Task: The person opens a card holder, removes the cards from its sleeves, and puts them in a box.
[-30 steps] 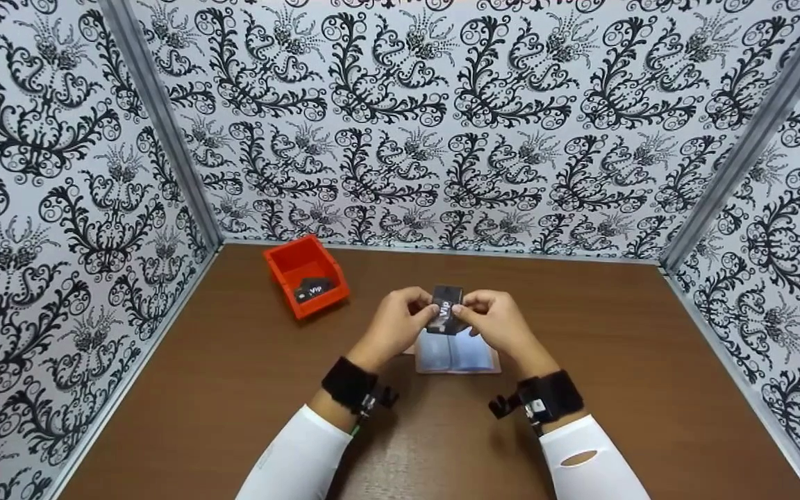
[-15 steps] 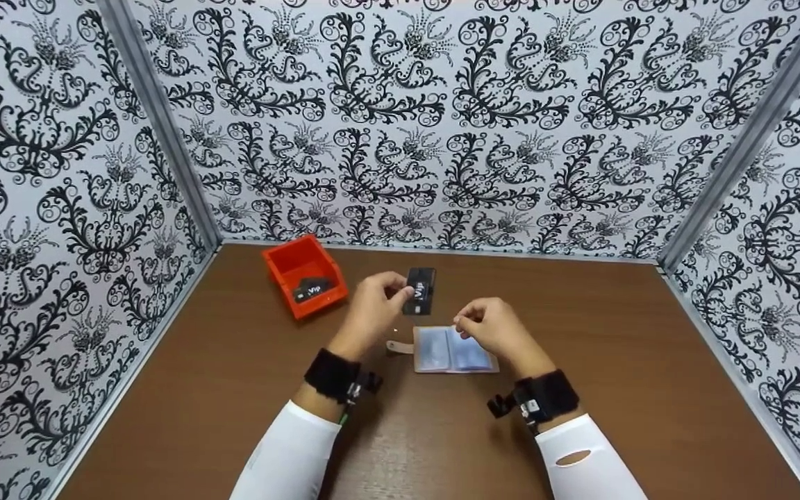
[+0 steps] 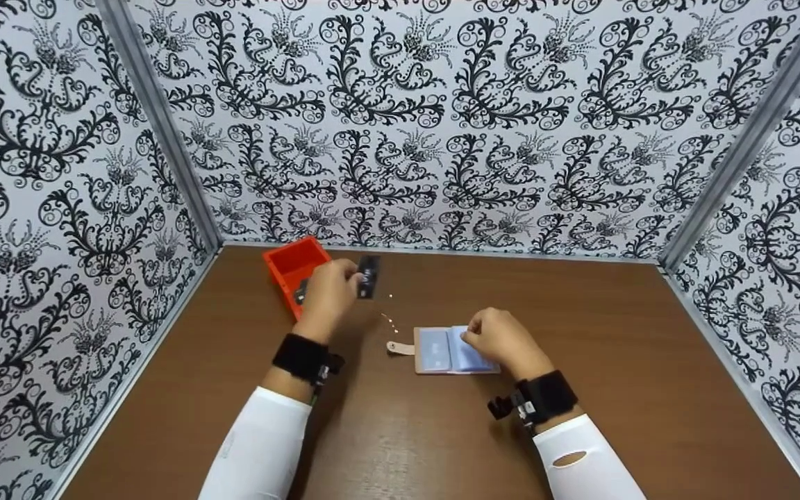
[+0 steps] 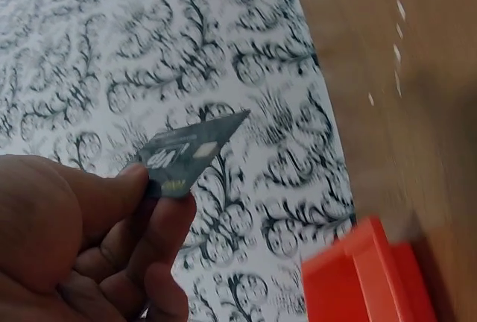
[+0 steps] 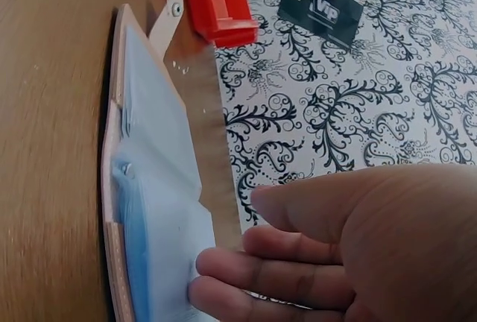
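Observation:
In the head view my left hand (image 3: 329,288) pinches a black VIP card (image 3: 369,278) between thumb and fingers, raised beside the red bin (image 3: 286,264). The left wrist view shows the card (image 4: 182,154) tilted, with its chip and lettering visible. A small card holder (image 3: 435,349) lies spread on the table with clear plastic sleeves. Over its right half is my right hand (image 3: 503,338), holding nothing. Its fingertips (image 5: 205,292) are right at the sleeve in the right wrist view, thumb apart from the fingers.
More dark cards (image 3: 301,292) lie in the bin, partly hidden behind my left hand. A snap strap (image 3: 400,348) sticks out from the holder's left side. Small white specks (image 3: 392,321) dot the brown table (image 3: 414,430). Patterned walls (image 3: 400,139) enclose the back and sides.
Both hands were at the card one second ago; the right has let go and moved down to the holder's right half. My left hand has carried the card left toward the bin.

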Tool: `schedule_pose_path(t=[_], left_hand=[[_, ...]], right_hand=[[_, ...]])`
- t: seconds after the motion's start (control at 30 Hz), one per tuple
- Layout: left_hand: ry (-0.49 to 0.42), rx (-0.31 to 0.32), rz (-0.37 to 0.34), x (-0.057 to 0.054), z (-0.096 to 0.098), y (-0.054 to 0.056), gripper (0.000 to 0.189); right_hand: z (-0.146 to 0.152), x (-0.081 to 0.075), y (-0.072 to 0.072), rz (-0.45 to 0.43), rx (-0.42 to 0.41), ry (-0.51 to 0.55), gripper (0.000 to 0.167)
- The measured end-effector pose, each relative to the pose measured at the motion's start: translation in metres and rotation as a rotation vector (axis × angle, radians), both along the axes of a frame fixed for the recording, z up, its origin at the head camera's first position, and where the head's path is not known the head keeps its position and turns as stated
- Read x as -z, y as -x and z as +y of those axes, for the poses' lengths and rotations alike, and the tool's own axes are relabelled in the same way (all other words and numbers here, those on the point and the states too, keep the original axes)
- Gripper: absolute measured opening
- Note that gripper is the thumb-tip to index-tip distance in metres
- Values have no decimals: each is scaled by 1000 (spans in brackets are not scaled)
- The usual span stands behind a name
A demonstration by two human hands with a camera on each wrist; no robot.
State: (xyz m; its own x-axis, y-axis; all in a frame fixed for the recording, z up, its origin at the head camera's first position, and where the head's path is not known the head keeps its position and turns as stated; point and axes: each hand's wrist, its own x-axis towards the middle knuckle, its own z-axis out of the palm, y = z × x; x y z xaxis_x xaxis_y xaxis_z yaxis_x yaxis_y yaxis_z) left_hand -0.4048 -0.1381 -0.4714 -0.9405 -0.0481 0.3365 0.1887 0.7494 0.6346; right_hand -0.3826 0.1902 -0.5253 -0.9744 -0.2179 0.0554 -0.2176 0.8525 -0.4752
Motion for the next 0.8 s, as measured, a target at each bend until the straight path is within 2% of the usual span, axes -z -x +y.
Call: schedule_pose_path(t=[0.13,0.3,0.43,0.6,0.8], left_hand=[[122,-79,1,-3,-18,9,19],[300,-172,77,-8,-39,20,9],[409,-200,106,-11,-51,29,3],[498,-202,39,-9,-63,41,6],[588,-209,-54,-3,-71,54,16]], right_hand=[[0,0,0,1,-4,-27,20],[-3,2,-1,-9,2,-49,21],[-4,2,-2,-15,23,-63,21],[-5,1,-2,-11,35,-65,21],[-4,2,-2,6,24,-71,21]])
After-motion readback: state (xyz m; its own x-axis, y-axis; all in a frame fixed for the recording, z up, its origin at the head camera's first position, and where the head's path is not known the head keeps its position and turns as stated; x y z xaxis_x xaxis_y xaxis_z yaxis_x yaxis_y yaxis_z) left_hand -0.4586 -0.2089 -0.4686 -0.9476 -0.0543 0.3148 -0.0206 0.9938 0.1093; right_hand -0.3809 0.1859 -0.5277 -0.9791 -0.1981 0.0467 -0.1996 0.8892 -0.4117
